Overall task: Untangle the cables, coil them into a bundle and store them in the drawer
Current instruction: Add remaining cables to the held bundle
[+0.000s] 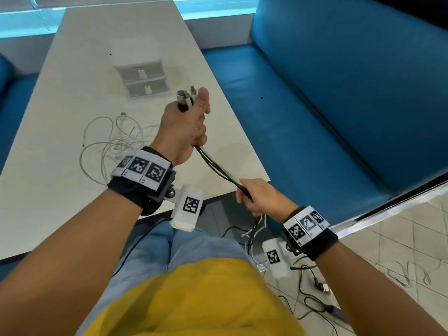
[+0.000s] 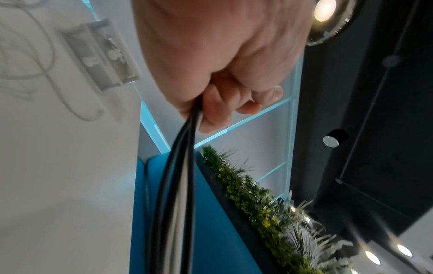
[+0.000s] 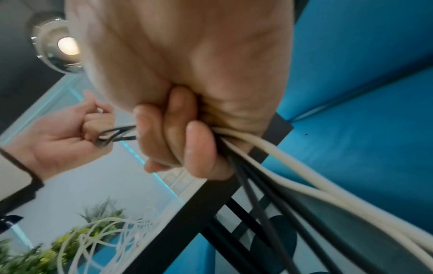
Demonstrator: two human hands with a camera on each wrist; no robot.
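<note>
My left hand (image 1: pixel 186 127) is raised over the table and grips a bunch of black and white cables (image 1: pixel 218 169), their USB plugs (image 1: pixel 185 95) sticking up past the thumb. The cables run taut down to my right hand (image 1: pixel 257 197), which grips them at the table's near corner. Below the right hand their loose ends (image 1: pixel 254 229) hang toward the floor. In the left wrist view the cables (image 2: pixel 178 185) leave the fist (image 2: pixel 220 96). In the right wrist view black and white strands (image 3: pixel 281 178) leave the curled fingers (image 3: pixel 199 146). A small white drawer unit (image 1: pixel 140 71) stands farther back, both drawers closed.
A tangle of thin white cables (image 1: pixel 114 141) lies on the white table (image 1: pixel 72 98) left of my left hand. Blue benches (image 1: pixel 315 105) flank the table. More black cables (image 1: pixel 312 294) and a white one (image 1: pixel 409 275) lie on the tiled floor at right.
</note>
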